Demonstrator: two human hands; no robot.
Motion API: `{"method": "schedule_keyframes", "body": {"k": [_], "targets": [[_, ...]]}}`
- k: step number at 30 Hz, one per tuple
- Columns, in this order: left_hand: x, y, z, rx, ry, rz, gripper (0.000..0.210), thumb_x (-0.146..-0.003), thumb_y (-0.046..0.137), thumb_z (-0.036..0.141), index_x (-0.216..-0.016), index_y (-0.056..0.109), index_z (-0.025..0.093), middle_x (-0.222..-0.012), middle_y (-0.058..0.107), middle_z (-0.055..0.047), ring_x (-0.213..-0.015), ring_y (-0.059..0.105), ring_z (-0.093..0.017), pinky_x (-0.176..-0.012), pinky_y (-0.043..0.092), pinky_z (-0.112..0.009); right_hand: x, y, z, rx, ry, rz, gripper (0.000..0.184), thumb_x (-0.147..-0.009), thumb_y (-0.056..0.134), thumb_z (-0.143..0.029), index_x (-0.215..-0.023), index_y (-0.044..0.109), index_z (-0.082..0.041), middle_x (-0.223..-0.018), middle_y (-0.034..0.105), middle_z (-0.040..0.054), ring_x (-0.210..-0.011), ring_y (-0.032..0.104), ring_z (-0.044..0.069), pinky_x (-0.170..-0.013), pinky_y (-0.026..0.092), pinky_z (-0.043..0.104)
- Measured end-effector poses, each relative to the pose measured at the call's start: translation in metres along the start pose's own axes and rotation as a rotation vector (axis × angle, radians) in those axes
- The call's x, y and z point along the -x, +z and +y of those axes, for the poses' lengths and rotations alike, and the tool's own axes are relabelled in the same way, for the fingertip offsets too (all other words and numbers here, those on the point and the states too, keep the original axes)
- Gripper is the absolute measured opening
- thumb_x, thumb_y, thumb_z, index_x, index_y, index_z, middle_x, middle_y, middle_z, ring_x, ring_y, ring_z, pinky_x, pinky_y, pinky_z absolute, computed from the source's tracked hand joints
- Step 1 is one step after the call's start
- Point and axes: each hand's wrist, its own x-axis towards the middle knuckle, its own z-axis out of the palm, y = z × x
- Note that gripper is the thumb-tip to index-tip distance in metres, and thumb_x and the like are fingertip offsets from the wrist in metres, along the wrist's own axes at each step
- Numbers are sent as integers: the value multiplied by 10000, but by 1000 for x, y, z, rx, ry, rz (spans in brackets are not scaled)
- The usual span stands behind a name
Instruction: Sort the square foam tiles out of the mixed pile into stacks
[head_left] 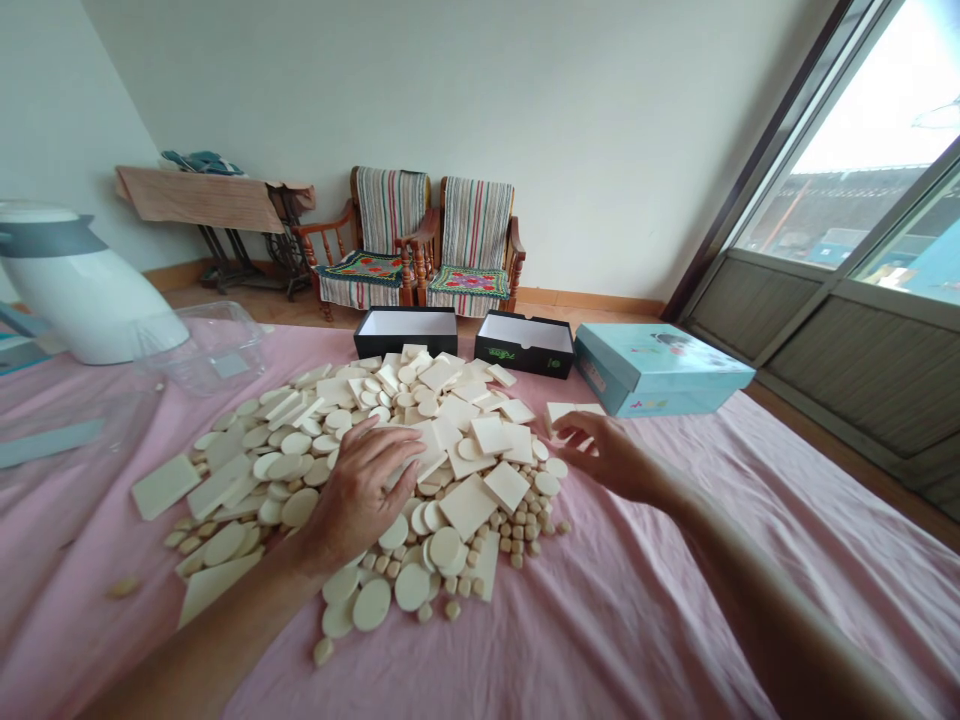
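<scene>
I'm apparently sorting the wooden pile (466,506), left hand (365,488) loosely spread over it, right hand (600,446) curled at tiles (581,409) on its right, grip unclear, needing a light pinch.

Under the left hand (367,490) spread pale, matt, smooth-looking wooden pieces (469,505); the small cubes (517,531) nearer the right hand (600,452) look just as dull. Beneath both lies creased, matt cloth (600,620). Beyond the right hand, a cardboard-looking blue box (667,368) carries a slight sheen. Left of the left hand, a clear plastic tray (199,345) gleams beside a smooth, plastic-looking jug (97,305).
</scene>
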Motion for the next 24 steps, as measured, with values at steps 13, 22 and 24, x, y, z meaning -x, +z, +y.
{"method": "schedule_keyframes", "body": {"k": [13,22,24], "targets": [[-22,-17,11,-45,37,-76,153,-866,542,161,-966,650,202,-1044,710,-40,-978,645,-186,-1039,378,-445,15,39,16,196,11,-50,208,-765,512,-94,-925,616,-176,-941,617,90,-944,573,217,-828,427,312],[-28,-2,26,-34,-85,67,166,-871,518,163,-967,649,192,-1002,713,-53,-981,643,-201,-987,428,-426,19,35,27,100,-75,167,41,-796,525,-177,-825,544,-199,-833,590,53,-784,550,185,-714,437,304],[-24,3,26,-47,-82,128,190,-864,519,147,-1001,642,193,-1011,710,-54,-991,641,-200,-1001,428,-428,20,32,23,51,-118,187,43,-806,523,-179,-827,547,-206,-816,587,40,-749,545,170,-682,434,289]]}}
